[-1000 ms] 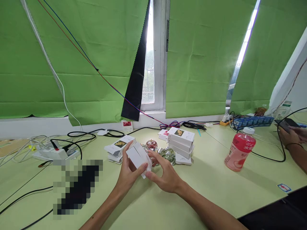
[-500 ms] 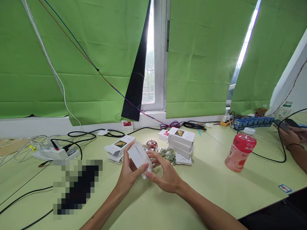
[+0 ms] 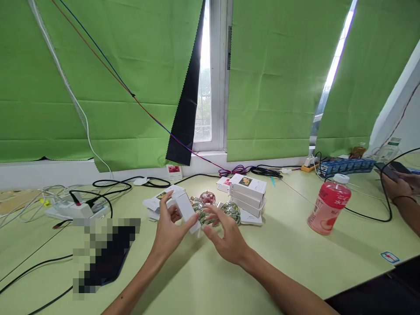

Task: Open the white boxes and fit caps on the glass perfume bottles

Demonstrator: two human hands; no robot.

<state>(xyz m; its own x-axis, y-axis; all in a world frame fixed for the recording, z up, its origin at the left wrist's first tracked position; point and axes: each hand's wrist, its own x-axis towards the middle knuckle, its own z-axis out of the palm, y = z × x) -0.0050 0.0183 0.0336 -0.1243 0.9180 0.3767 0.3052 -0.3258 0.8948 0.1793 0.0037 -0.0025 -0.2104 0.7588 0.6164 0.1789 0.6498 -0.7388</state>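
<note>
Right hand (image 3: 231, 240), head view, is separating from the white box (image 3: 186, 209), fingers gaping. Left hand (image 3: 168, 234) is clasping the box beside shiny round ornaments (image 3: 230, 213). Step: apparently one-handed holding; two-handed support would be requiring right-finger contact.

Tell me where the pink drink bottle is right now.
In the head view, the pink drink bottle stands on the table's right side, between the stacked white boxes and the other person's hands.

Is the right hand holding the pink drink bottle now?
No, the pink drink bottle stands on the table, well apart from the right hand.
</note>
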